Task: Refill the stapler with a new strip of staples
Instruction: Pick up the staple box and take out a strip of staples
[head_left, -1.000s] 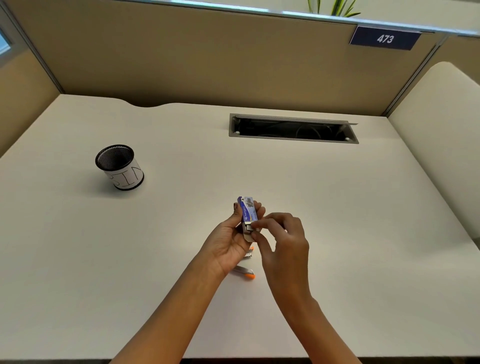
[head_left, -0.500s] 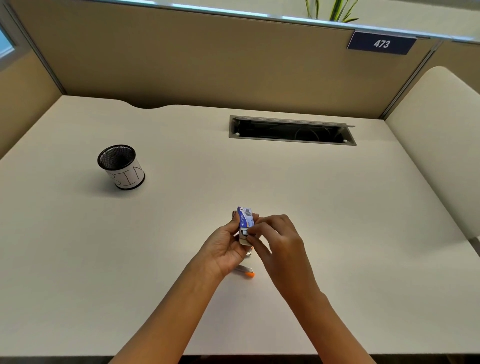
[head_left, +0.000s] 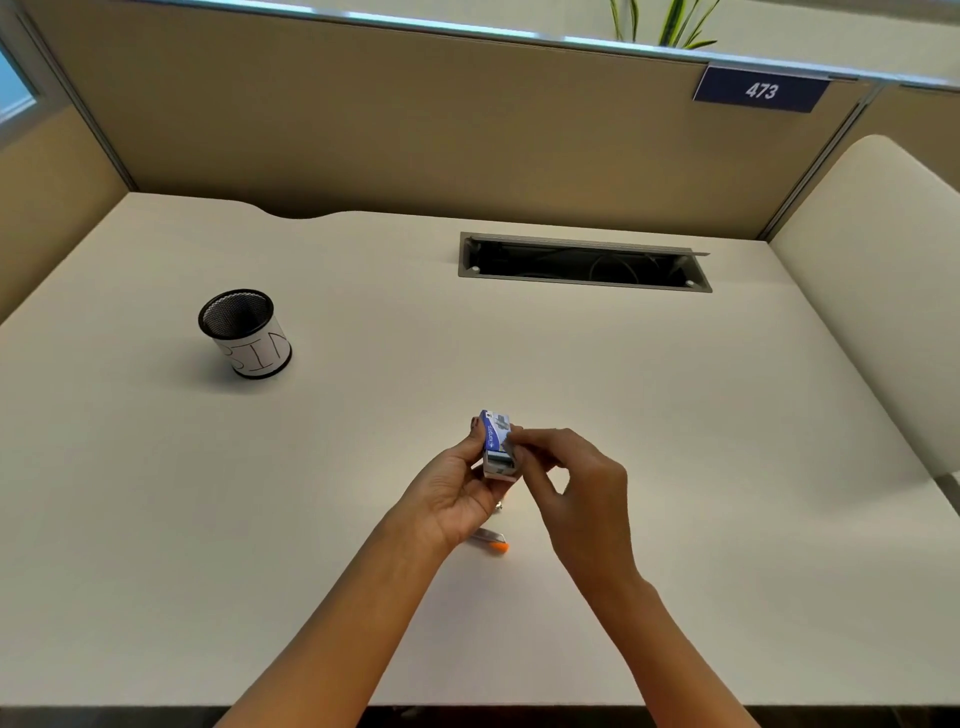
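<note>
My left hand (head_left: 451, 491) holds a small blue and white staple box (head_left: 497, 441) upright above the desk, its inner tray showing at the lower end. My right hand (head_left: 574, 486) pinches the box's right side with thumb and forefinger. Below my left hand lies the stapler (head_left: 492, 540), mostly hidden; only a metal part and an orange tip show on the white desk (head_left: 675, 441).
A black mesh pen cup (head_left: 244, 332) with a white paper label stands at the left. A recessed cable slot (head_left: 584, 262) is set into the desk's back. Beige partition walls surround the desk; a cream chair back (head_left: 883, 291) is at right.
My right hand's fingers have slid up along the box's side. Both hands with the box have stayed at about the same spot over the stapler.
</note>
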